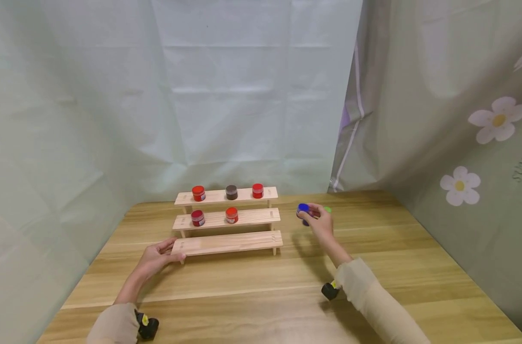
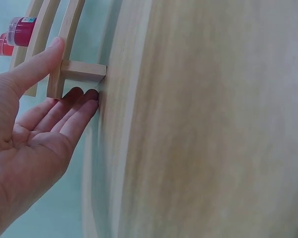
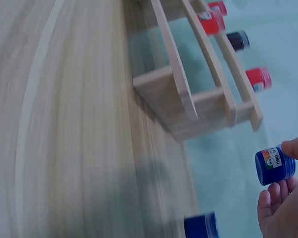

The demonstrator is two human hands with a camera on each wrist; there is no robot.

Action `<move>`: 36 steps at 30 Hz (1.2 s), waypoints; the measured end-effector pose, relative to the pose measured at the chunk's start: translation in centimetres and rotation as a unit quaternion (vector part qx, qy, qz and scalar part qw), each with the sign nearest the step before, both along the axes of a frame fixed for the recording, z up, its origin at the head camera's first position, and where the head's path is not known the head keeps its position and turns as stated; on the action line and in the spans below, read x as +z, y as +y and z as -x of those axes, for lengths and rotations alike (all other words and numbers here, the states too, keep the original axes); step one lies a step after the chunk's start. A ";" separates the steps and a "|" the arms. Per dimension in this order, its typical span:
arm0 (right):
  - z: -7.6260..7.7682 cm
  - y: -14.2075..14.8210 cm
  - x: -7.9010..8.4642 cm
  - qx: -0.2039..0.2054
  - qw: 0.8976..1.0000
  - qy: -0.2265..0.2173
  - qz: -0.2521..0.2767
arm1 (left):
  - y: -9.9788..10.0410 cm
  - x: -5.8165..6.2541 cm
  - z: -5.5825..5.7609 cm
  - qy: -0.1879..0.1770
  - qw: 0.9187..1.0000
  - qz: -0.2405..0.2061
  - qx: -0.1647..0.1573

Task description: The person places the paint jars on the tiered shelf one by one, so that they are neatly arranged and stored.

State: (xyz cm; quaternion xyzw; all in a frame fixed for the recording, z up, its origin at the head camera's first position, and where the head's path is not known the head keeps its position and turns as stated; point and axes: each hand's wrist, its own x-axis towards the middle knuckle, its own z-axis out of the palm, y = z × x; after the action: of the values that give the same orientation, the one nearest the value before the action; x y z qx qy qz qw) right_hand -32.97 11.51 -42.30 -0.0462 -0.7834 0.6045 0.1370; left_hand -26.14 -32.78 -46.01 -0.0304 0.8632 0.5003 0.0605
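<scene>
A three-tier wooden display stand (image 1: 226, 243) is on the table. My left hand (image 1: 155, 256) holds the left end of its lowest tier, thumb (image 2: 47, 57) on the plank and fingers below. My right hand (image 1: 322, 223) pinches a small blue paint jar (image 3: 274, 166) above the table, right of the stand. Below it a second blue jar (image 3: 201, 226) is partly visible. A green-topped jar (image 1: 327, 209) shows behind the right hand, mostly hidden. The top tier bears a red-orange jar (image 1: 198, 193), a dark jar (image 1: 231, 192) and a red jar (image 1: 257, 191).
On the middle tier are a dark red jar (image 1: 198, 218) and an orange-red jar (image 1: 232, 215). The wood-grain table (image 1: 252, 301) meets pale hanging curtains (image 1: 244, 119) at the back and sides. Each wrist wears a small black camera (image 1: 147, 327).
</scene>
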 end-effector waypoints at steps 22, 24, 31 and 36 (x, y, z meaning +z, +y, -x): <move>0.1 -8.8 0.9 0.100 0.994 0.031 0.014 | 0.3 0.0 -0.2 0.021 1.000 -0.005 -0.004; 0.1 -9.2 0.8 0.108 0.994 0.029 0.010 | 0.3 0.0 -0.3 0.022 1.000 -0.006 -0.006; 0.3 -9.6 0.1 0.108 0.994 0.025 -0.014 | 0.5 0.1 -0.3 0.027 1.000 -0.005 -0.012; 0.5 -9.6 0.0 0.117 0.992 0.025 -0.035 | 0.3 0.0 -0.4 0.025 1.000 -0.001 -0.011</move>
State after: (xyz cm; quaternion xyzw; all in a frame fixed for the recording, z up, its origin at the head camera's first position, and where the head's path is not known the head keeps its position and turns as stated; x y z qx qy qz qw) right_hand -33.43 1.90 -42.29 0.0661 -0.8002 0.5898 0.0866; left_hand -25.78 -32.43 -45.97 -0.0082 0.8642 0.5012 0.0441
